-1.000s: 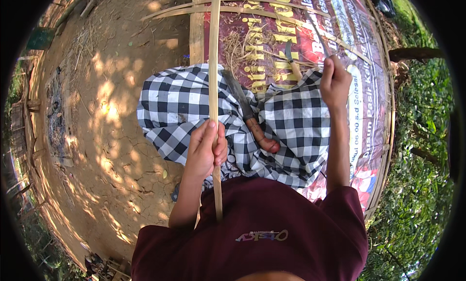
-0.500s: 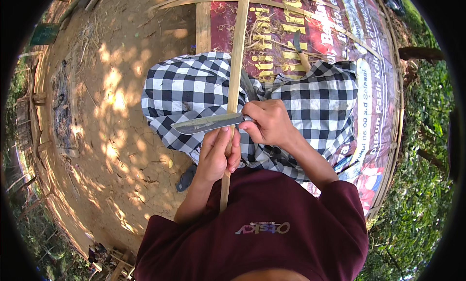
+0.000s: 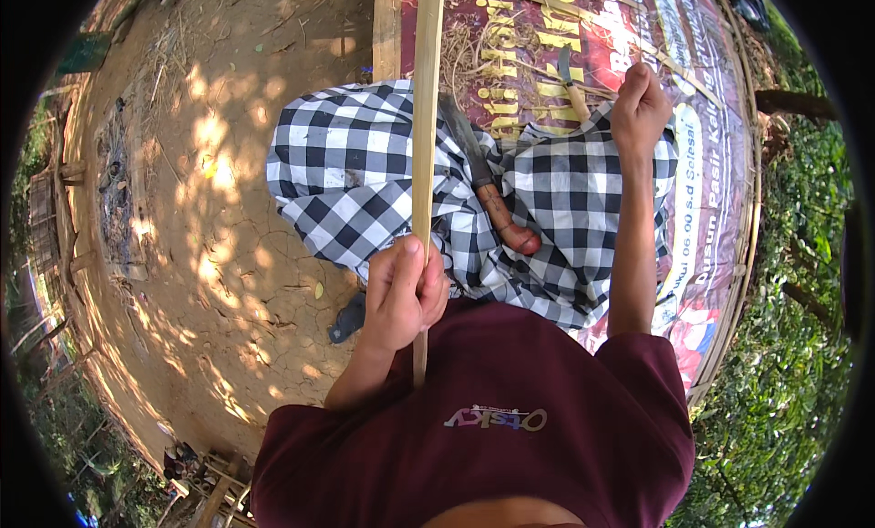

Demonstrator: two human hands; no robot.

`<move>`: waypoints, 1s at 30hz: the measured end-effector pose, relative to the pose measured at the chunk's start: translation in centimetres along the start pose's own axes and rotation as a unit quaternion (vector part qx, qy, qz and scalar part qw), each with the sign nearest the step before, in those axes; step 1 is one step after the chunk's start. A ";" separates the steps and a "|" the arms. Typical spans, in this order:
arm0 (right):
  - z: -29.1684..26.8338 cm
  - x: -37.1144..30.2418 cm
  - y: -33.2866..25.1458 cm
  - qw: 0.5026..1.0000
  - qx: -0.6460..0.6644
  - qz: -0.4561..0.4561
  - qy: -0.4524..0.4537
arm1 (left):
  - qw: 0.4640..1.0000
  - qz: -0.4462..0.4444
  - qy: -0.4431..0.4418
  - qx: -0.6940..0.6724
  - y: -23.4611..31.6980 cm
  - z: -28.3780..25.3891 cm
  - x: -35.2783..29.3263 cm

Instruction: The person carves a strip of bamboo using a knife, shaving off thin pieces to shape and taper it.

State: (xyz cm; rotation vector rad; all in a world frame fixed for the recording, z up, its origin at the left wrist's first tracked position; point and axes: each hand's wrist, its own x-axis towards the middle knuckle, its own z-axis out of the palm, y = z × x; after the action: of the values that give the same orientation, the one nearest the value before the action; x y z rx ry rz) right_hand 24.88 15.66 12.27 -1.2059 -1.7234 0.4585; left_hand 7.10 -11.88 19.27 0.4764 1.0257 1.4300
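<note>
My left hand [image 3: 406,291] is closed around a long pale bamboo strip [image 3: 425,127], whose lower end reaches my shirt and whose upper end runs past the top of the view. Out to the right, my right hand [image 3: 641,113] is raised in a fist over the edge of my checked cloth. The knife it gripped half a second ago lies nowhere else in view; its blade barely shows, perhaps edge-on. In my lap lies a second knife [image 3: 501,220] with a dark blade and a reddish-brown wooden handle.
Beyond my right knee, a small curved knife [image 3: 575,92] with a pale handle rests on a printed banner [image 3: 510,91]. Thin shavings [image 3: 469,50] litter the banner. More bamboo strips [image 3: 538,0] cross it at the far end. Cracked bare earth [image 3: 200,255] spreads to the left.
My right hand has swung from the strip out to the far right, uncovering the handle of the lap knife. My left hand keeps its grip; the strip's upper part has shifted slightly left.
</note>
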 end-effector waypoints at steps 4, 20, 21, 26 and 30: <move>0.5 -2.4 -3.7 0.982 0.138 -0.087 -0.094 | 1.000 -0.007 0.009 -0.008 -0.1 -0.2 2.9; 2.5 -10.5 -9.8 0.893 0.175 -0.264 -0.320 | 0.999 -0.022 0.039 0.028 -1.4 -0.2 2.5; 2.6 -10.4 -9.7 0.893 0.171 -0.270 -0.318 | 0.998 -0.046 0.043 0.026 -1.5 -0.3 2.4; 2.4 -10.7 -9.4 0.890 0.169 -0.251 -0.342 | 0.990 -0.136 0.028 0.005 -2.0 -0.9 -0.4; 2.6 -11.5 -9.2 0.887 0.173 -0.236 -0.358 | 0.990 -0.136 0.039 0.005 -2.8 -1.7 -2.1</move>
State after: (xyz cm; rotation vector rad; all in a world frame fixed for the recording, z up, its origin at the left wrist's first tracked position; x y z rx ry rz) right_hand 18.66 2.07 12.22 -0.3242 -2.3337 0.9376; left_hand 7.65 -14.78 16.73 0.2771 1.1161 1.2073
